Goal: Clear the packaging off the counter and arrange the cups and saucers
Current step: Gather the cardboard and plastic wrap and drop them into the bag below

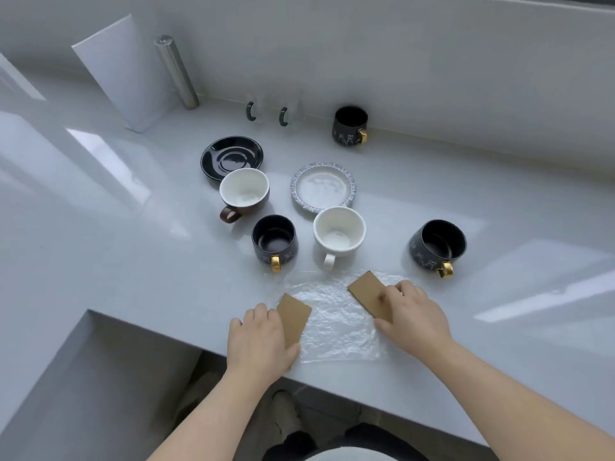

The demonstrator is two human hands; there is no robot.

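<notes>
Currently, 2 cardboard cards lie on the plastic wrap (336,324) at the counter's (133,267) near edge. Left hand (259,341) and right hand (412,317) each press flat on 1 card, fingers together. Gather wrap and cards inward, clear of the cups.

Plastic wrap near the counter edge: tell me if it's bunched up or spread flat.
Spread flat. The plastic wrap lies open though crinkled, with a cardboard piece on each side.

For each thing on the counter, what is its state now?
Plastic sheet: flat, crumpled.
Left cardboard: under left hand.
Right cardboard: under right hand.
Five cups, e.g. white cup: upright, empty.
Black saucer: empty.
Patterned saucer: empty.
</notes>
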